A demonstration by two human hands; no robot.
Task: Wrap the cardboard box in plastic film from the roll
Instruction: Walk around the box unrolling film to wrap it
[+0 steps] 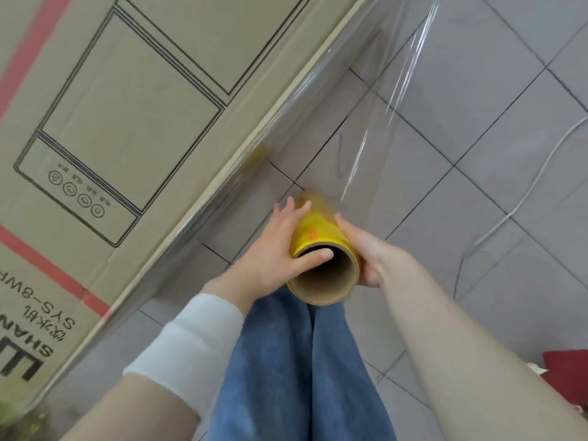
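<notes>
**Roll held between both hands beside the box**

Printed upside down on the box (127, 100): "SYS-8W", cut off at the red band, and below it "SHAN" in heavy black letters, running off the frame edge. Some Chinese characters next to these, too small to read. Also black line panels, a row of four round symbols with tiny captions, and red stripes (54, 268) across the face. Orange print on the yellow roll (321, 246), too blurred to read.

Underfoot, grey floor tiles (477, 154) with dark joints. A white cable (521, 192) trailing over the tiles at right. Something red (566, 367) at the lower right edge. Blue jeans (296, 370) directly under the roll. A white wristband (191, 338) on the left forearm.

Clear film (366, 116) stretched from the roll up toward the box corner, glinting in streaks, tiles visible through it; a layer already lying along the box's near side.

Left hand (280, 243) spread flat against the roll's left side, fingers extended, thumb (318, 255) hooked into the open cardboard core. Right hand (366, 249) cupped around the roll's right side, fingers loosely curled against it. Roll upright-tilted, open end toward the camera, near the box but apart from it.
</notes>
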